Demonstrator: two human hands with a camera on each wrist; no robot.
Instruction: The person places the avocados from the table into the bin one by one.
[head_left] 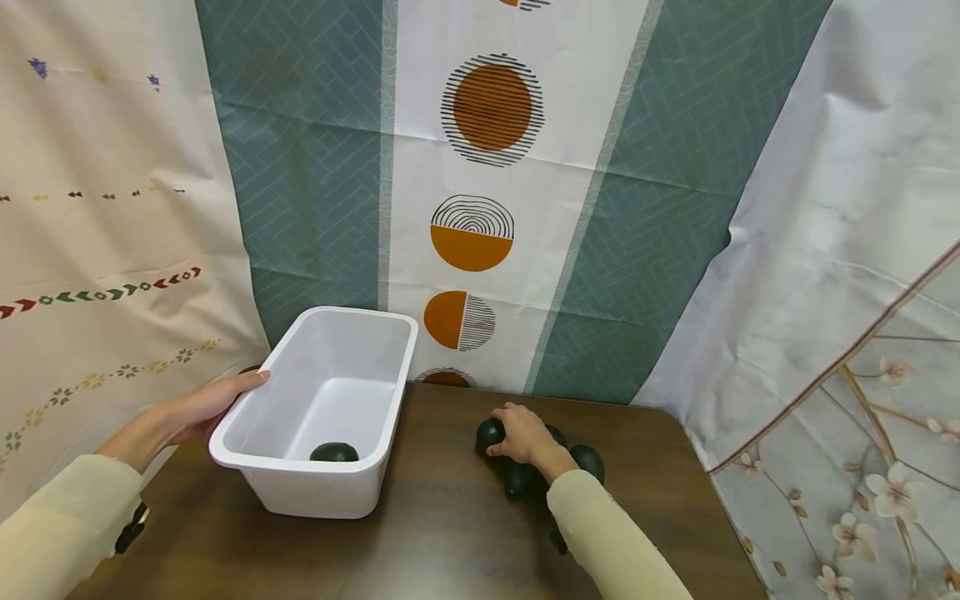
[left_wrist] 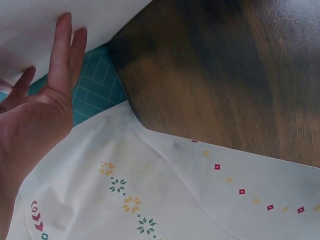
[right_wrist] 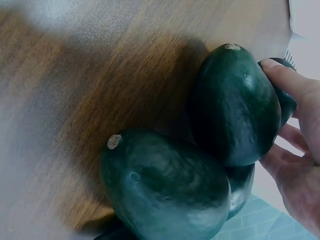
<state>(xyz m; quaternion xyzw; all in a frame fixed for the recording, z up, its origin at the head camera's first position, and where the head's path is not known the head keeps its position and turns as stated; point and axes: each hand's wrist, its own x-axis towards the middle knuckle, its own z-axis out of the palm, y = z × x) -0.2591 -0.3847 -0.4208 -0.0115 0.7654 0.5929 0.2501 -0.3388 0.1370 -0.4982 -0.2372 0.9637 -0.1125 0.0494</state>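
Observation:
A white plastic tub (head_left: 315, 487) stands on the left part of the table, a dark green avocado (head_left: 334, 452) lying inside at its near end. At the tub's left side my left hand (head_left: 213, 400) holds the rim; its extended fingers (left_wrist: 61, 55) lie along the outer wall in the left wrist view. My right hand (head_left: 527, 437) grips a dark avocado (head_left: 490, 434) at the left of a cluster, thumb on its near side. Close by lie more avocados, one upright-looking (right_wrist: 237, 105) and one larger in view (right_wrist: 165, 182). The sleeve and hand partly hide the cluster.
The brown wooden table (head_left: 442, 517) ends at a patterned curtain (head_left: 465, 167) behind. A cream embroidered cloth (head_left: 112, 250) hangs at the left, and a white floral cloth (head_left: 847, 433) at the right.

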